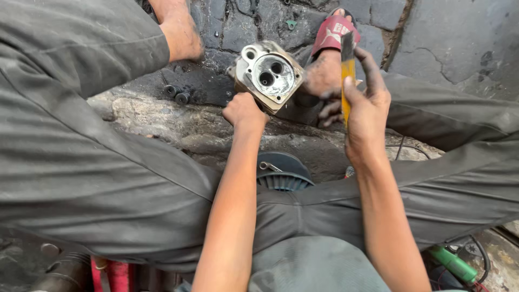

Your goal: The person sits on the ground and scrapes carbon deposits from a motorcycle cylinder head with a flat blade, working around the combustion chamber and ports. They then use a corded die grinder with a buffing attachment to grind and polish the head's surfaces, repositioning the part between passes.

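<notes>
A worn metal cylinder head (268, 74) with a round chamber and two valve openings stands tilted on the stone ground between my feet. My left hand (244, 112) grips its lower edge. My right hand (367, 108) holds a flat yellow scraper blade (347, 75) upright, just right of the cylinder head, with grimy fingers around it. My right foot in a red sandal (332, 33) rests beside the part.
Two small coil springs (177, 94) lie on the ground left of the part. A dark round finned part (285, 172) sits between my knees. A green-handled tool (453, 263) lies at bottom right. My grey trouser legs fill both sides.
</notes>
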